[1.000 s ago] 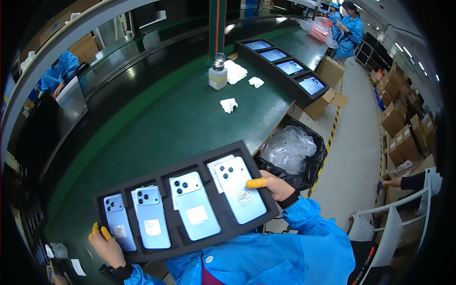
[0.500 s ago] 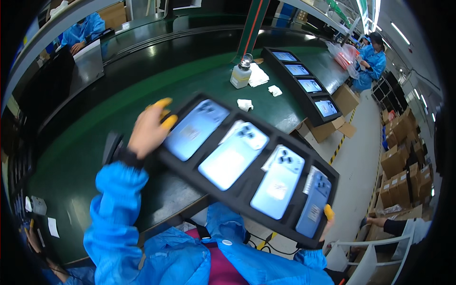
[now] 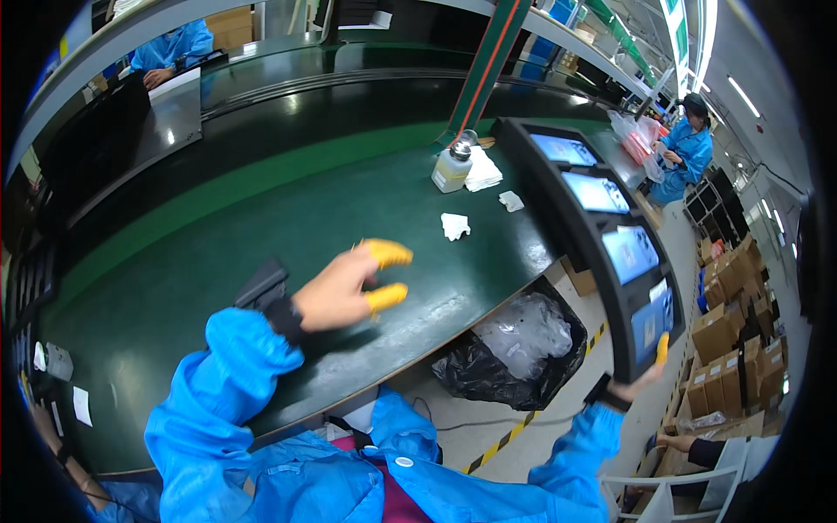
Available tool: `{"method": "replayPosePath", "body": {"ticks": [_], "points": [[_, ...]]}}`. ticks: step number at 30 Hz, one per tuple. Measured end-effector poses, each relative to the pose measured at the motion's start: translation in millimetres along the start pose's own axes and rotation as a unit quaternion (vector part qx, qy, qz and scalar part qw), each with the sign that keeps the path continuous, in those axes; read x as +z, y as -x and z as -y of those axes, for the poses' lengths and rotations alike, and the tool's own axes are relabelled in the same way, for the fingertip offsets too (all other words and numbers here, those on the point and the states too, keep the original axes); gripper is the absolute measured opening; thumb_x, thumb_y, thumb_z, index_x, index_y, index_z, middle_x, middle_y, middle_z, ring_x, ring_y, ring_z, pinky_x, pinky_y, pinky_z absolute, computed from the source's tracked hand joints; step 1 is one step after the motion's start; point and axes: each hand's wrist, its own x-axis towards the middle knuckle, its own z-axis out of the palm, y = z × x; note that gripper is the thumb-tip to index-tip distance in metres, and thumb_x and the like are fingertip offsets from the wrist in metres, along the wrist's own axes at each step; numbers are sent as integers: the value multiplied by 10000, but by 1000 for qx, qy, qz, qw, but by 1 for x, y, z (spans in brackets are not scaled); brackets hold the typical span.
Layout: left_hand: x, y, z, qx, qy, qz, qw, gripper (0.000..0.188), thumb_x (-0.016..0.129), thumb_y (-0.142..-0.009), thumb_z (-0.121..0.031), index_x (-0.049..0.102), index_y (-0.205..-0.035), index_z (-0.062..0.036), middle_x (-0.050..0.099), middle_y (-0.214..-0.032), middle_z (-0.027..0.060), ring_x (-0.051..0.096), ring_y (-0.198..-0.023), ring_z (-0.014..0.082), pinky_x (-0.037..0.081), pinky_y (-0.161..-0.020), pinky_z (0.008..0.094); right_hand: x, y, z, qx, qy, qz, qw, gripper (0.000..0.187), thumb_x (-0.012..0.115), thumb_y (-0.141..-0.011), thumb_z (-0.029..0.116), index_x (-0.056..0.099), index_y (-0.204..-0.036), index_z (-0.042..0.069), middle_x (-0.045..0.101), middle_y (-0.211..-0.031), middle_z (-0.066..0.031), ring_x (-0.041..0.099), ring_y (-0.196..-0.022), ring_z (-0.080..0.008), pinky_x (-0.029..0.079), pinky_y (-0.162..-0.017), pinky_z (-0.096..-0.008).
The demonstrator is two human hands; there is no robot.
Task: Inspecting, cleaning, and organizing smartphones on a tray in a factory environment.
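Since half a second ago the black tray (image 3: 602, 261) has swung off to the person's right and the left hand (image 3: 344, 292) has let go of it; only the right hand (image 3: 641, 379) has it now. Green workbench (image 3: 288, 227) fills most of the view, curved by the lens. Tray hangs out past the bench's right edge, long side running away from the person, holding four phones (image 3: 595, 192) with lit blue screens in a row. Black bin bag (image 3: 510, 357) with clear plastic inside sits on the floor under the bench edge, between the two arms. Right hand grips the tray's near end, fingers closed on its rim, yellow finger cot showing on top. Left hand hovers over the bench, fingers apart, holding nothing, yellow cots on two fingertips. White bottle (image 3: 452, 168) stands at the far side of the bench, stack of white wipes (image 3: 482, 170) just beside it, two crumpled wipes (image 3: 454, 227) nearer. Cardboard boxes (image 3: 728, 327) piled at right. Another person in blue (image 3: 684, 152) stands further down the line.
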Motion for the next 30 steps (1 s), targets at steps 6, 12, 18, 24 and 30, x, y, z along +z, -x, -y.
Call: {"method": "replayPosePath", "body": {"ticks": [6,12,18,24,30], "points": [[-4,111,-8,-55,-55,-4,997,410,693,-803,-208,583,-1172,-67,528,-1251,168,487,-1172,327,382,-990,410,33,-177,-85,-29,-117,64,991,431,572,-879,243,522,-1201,-39,585,-1179,-196,602,-1005,-347,488,-894,-475],[-11,208,-48,-208,-6,-197,958,390,693,-738,-119,627,-1119,-63,583,-1200,118,545,-1059,247,420,-882,333,92,-216,-136,-10,-187,-61,980,424,624,-823,180,532,-1153,-70,598,-1141,-213,596,-1010,-382,463,-916,-527],[4,259,-39,-231,46,-329,914,387,683,-724,-95,627,-1103,-38,581,-1191,109,533,-1010,200,413,-792,271,36,-266,-141,38,-180,-4,983,374,617,-796,121,555,-1120,-56,615,-1119,-193,614,-981,-374,483,-894,-510],[7,258,-26,-246,91,-371,891,368,648,-742,-31,615,-1108,-15,573,-1184,100,534,-982,177,422,-785,253,7,-292,-125,147,-104,9,984,362,613,-832,160,559,-1152,-1,611,-1137,-190,606,-1019,-357,477,-911,-522],[-1,235,-26,-239,40,-304,921,382,646,-757,-11,618,-1137,-39,587,-1167,87,550,-954,184,461,-760,260,10,-306,-83,206,83,21,975,691,578,-860,531,477,-1264,-21,579,-1185,-154,575,-1064,-334,481,-912,-510]]}}
